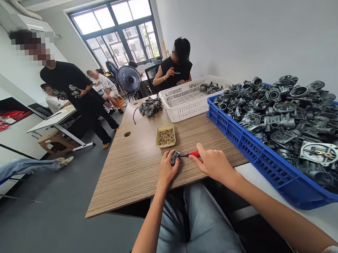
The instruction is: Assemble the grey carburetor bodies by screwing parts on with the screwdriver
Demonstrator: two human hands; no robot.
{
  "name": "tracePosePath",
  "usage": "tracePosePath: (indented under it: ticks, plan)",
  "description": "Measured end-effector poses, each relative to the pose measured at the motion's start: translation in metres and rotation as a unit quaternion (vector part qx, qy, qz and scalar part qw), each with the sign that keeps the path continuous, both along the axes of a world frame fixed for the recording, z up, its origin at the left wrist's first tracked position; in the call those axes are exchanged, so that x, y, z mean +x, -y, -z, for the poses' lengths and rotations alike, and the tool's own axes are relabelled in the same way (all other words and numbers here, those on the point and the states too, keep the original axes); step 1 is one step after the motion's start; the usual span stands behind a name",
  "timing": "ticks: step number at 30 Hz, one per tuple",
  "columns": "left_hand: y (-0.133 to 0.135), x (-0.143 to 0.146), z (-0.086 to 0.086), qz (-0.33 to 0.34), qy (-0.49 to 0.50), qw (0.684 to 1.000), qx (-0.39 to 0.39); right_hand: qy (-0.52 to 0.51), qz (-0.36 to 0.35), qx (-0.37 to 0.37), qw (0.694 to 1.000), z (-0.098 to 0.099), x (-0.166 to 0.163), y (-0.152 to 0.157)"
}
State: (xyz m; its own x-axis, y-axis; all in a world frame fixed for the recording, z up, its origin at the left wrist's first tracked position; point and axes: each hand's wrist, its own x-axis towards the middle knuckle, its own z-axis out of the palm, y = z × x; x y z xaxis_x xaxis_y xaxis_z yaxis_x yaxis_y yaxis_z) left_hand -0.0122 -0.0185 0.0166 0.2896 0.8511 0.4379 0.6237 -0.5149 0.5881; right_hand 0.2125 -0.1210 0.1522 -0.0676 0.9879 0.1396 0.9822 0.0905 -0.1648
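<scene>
Near the front edge of the wooden table [131, 170], my left hand [167, 167] is closed around a small grey metal carburetor [174, 157]. My right hand [213, 162] grips the red handle of a screwdriver [194, 154]. The screwdriver's dark shaft points left and its tip meets the carburetor; the exact contact spot is too small to make out. Just beyond my hands stands a small tan tray [157, 136] holding many little brass-coloured parts.
A blue crate [244, 151] heaped with carburetors stands at my right. Behind it is a white basket [182, 112] with some metal parts. A pile of carburetors [151, 106] lies at the table's far side. One person [180, 69] sits opposite; another [70, 82] stands at left holding metal parts.
</scene>
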Motion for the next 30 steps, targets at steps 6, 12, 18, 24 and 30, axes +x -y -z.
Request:
tracePosePath:
  ticks: [6, 12, 18, 24, 30]
  plan:
    - [0.000, 0.000, 0.000, 0.000, 0.001, 1.000, 0.004, -0.169, -0.166, 0.007, 0.972, 0.005, 0.016, -0.003]
    - [-0.001, 0.000, 0.002, 0.002, 0.001, 1.000, 0.007, -0.075, -0.098, -0.003, 0.992, 0.003, 0.013, -0.006]
    - [0.000, 0.001, -0.001, 0.004, 0.007, 1.000, 0.003, 0.026, 0.017, 0.004, 1.000, -0.001, -0.003, -0.002]
    - [-0.001, 0.000, 0.002, -0.002, 0.006, 1.000, 0.004, -0.034, -0.027, -0.019, 0.999, -0.003, 0.005, 0.000]
    - [-0.001, 0.000, 0.002, 0.000, 0.000, 1.000, 0.009, -0.155, -0.149, -0.033, 0.976, -0.005, 0.020, -0.001]
